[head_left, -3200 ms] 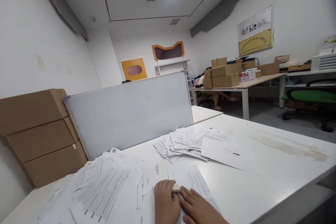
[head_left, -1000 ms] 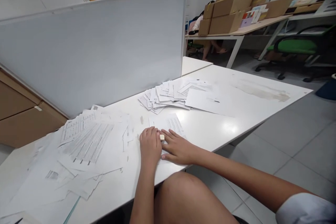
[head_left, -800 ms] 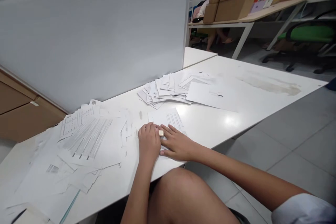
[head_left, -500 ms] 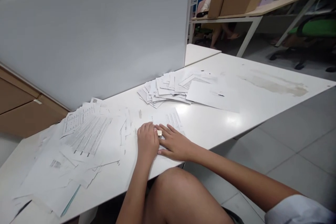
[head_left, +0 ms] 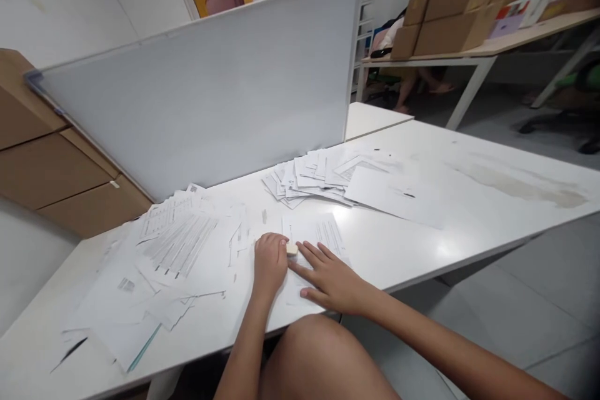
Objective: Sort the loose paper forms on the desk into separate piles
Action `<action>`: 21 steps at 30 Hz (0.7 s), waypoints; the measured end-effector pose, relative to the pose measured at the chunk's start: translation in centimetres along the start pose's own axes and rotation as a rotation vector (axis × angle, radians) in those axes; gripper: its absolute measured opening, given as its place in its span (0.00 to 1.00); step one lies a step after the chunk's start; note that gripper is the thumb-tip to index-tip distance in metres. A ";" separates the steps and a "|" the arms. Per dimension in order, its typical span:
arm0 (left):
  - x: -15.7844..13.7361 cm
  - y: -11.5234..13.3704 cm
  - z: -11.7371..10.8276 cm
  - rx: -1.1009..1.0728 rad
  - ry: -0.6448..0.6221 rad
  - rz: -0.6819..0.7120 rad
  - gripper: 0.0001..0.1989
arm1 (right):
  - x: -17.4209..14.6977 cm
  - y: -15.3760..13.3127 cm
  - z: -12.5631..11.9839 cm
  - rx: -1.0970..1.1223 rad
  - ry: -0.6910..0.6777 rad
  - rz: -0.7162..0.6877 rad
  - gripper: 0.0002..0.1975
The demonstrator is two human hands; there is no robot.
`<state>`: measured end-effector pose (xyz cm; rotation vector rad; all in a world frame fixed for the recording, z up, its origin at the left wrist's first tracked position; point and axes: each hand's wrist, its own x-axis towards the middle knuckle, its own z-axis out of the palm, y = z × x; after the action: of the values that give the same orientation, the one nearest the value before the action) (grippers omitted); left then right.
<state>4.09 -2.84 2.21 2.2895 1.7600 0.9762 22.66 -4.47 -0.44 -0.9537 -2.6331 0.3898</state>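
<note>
A printed sheet of paper (head_left: 304, 225) lies on the white table in front of me, partly covered by both hands. My left hand (head_left: 270, 265) is closed, fingers curled, around a small cream-coloured block (head_left: 292, 249) shaped like an eraser. Only one end of the block shows, past the thumb, and it rests against the paper. Flat on the same sheet, just to the right, my right hand (head_left: 334, 278) spreads its fingers and holds nothing. Its fingertips come close to the block.
Fanned printed papers (head_left: 180, 244) cover the table's left side. A second paper pile (head_left: 309, 178) lies against the whiteboard (head_left: 210, 94) behind. Cardboard boxes (head_left: 79, 165) stand at left, more boxes (head_left: 450, 19) on another table. A seated person's leg (head_left: 407, 87) shows beneath it.
The view has tilted up, showing more wall and whiteboard. My right hand has moved slightly apart from the left, its fingers more spread. The left hand stays at the block.
</note>
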 end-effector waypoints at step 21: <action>-1.4 0.4 1.1 0.106 0.033 -0.038 0.12 | -15.5 6.3 -1.6 -0.071 0.556 0.129 0.32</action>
<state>4.81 -3.85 0.90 2.3046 1.9055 0.9416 38.13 -9.73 -4.21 -1.0738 -2.0987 0.0436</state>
